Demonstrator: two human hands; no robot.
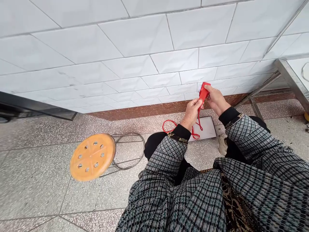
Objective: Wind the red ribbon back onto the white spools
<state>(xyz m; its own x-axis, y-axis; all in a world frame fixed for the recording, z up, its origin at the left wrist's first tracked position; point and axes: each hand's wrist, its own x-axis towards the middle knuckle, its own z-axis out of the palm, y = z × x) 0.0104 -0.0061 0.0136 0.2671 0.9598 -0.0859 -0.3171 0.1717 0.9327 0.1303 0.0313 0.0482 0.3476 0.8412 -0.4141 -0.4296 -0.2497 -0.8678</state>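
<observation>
White tiled wall [120, 64] ahead; left hand [191, 113] and right hand [216, 100] pinch a red tag [204, 91] up high, its red cord [169, 120] hanging slack onto a white board [205, 129].

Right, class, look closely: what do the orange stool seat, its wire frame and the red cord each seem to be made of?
The orange stool seat looks like moulded plastic, smooth with a slight sheen. The wire frame looks like bent metal rod, thin and dully shiny. The red cord seems soft fabric or plastic, falling in loose loops; fibres too small to tell.
</observation>
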